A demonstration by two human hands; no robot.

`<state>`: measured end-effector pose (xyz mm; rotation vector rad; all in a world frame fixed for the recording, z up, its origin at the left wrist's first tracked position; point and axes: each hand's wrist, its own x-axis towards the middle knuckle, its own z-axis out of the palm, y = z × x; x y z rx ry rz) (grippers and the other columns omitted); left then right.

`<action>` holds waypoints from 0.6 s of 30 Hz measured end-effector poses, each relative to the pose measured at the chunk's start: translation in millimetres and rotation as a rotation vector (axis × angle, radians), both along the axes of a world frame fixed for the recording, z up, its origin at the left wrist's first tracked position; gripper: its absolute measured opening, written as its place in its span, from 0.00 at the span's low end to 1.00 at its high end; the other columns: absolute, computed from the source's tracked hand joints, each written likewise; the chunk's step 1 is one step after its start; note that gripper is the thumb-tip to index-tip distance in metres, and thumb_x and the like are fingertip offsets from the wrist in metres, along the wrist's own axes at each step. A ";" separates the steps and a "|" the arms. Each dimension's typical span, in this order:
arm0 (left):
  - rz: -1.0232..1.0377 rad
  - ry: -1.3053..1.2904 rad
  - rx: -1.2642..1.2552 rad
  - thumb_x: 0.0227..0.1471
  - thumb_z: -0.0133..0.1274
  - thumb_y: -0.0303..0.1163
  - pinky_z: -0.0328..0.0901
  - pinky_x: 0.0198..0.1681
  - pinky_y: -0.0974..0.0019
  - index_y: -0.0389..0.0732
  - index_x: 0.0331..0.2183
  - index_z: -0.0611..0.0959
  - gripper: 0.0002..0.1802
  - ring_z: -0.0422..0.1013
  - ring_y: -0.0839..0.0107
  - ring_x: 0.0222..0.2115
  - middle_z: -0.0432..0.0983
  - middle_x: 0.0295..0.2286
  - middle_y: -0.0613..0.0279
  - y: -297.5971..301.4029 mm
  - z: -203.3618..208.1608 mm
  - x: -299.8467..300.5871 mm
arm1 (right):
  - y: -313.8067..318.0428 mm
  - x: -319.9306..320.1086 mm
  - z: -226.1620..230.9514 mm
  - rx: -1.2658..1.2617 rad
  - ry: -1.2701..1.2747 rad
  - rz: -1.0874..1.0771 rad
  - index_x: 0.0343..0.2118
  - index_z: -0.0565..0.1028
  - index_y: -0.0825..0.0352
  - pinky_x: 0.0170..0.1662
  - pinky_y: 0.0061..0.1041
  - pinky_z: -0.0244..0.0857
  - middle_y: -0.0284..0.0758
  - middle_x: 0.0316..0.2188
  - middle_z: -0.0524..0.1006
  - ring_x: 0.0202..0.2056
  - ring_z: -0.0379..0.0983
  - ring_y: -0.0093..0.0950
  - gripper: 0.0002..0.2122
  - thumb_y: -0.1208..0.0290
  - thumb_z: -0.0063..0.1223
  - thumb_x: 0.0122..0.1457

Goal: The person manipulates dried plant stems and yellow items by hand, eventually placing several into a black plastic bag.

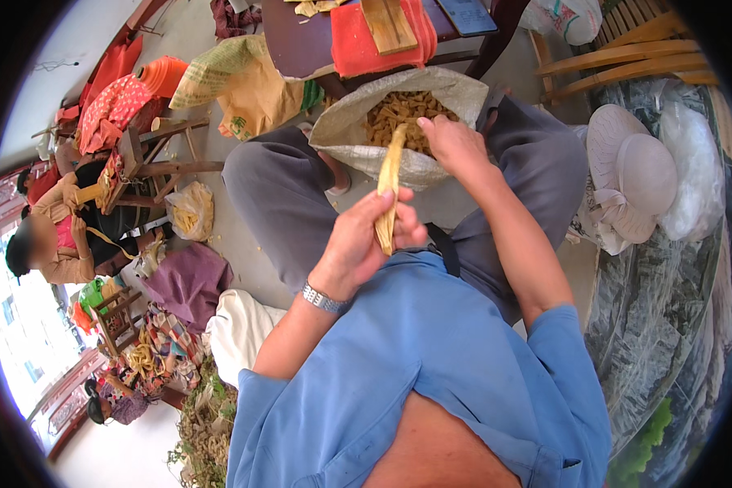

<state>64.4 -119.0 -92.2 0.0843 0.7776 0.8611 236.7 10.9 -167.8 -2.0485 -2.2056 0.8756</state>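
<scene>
Spread grey-trousered legs [276,175] flank an open woven sack [343,118]. The right hand [457,148] is over its rim; whether it grips anything, I cannot tell. The left hand [356,233] clamps 1 yellow strip [391,172], its tip over small brown pieces [415,107] inside.

So the person sitting near me is in a plain mid-blue shirt [488,350], kinda roomy and creased, open in a V at the neck. The left sleeve [260,415] and right sleeve [563,350] are both short. Loose dark grey trousers [537,163] down below, plus a bit of black strap [444,248] around the waist. Left hand [366,232] and right hand [457,146] are bare, with a chunky silver metal-link band [323,301] on the left wrist. Can't make out a dial.
</scene>
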 end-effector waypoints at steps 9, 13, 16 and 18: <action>0.076 0.057 -0.012 0.66 0.35 0.36 0.64 0.55 0.56 0.31 0.50 0.72 0.21 0.70 0.61 0.50 0.74 0.48 0.51 8.2 -12.6 2.6 | -94.3 22.9 87.7 0.523 0.666 0.430 0.49 0.74 0.57 0.49 0.35 0.64 0.33 0.44 0.74 0.49 0.70 0.34 0.21 0.75 0.62 0.48; 0.166 -0.141 -0.017 0.66 0.35 0.37 0.65 0.53 0.57 0.32 0.49 0.73 0.21 0.71 0.64 0.48 0.74 0.45 0.53 -4.6 -38.6 0.2 | -99.8 7.6 73.3 0.740 0.525 0.562 0.42 0.78 0.55 0.52 0.33 0.63 0.30 0.46 0.74 0.51 0.69 0.30 0.15 0.73 0.60 0.49; 0.122 -0.155 -0.058 0.66 0.36 0.37 0.69 0.49 0.60 0.32 0.48 0.73 0.20 0.73 0.65 0.44 0.75 0.42 0.53 -4.2 -22.4 -0.3 | -98.7 6.0 74.0 0.693 0.641 0.600 0.37 0.80 0.55 0.51 0.31 0.64 0.26 0.40 0.77 0.47 0.72 0.26 0.11 0.72 0.58 0.50; 0.090 -0.049 -0.081 0.66 0.38 0.35 0.70 0.44 0.64 0.32 0.45 0.74 0.17 0.74 0.68 0.40 0.75 0.39 0.55 -0.3 -11.2 0.2 | -101.6 4.1 74.1 0.641 0.731 0.614 0.36 0.80 0.56 0.51 0.30 0.64 0.25 0.36 0.78 0.45 0.73 0.25 0.10 0.72 0.59 0.49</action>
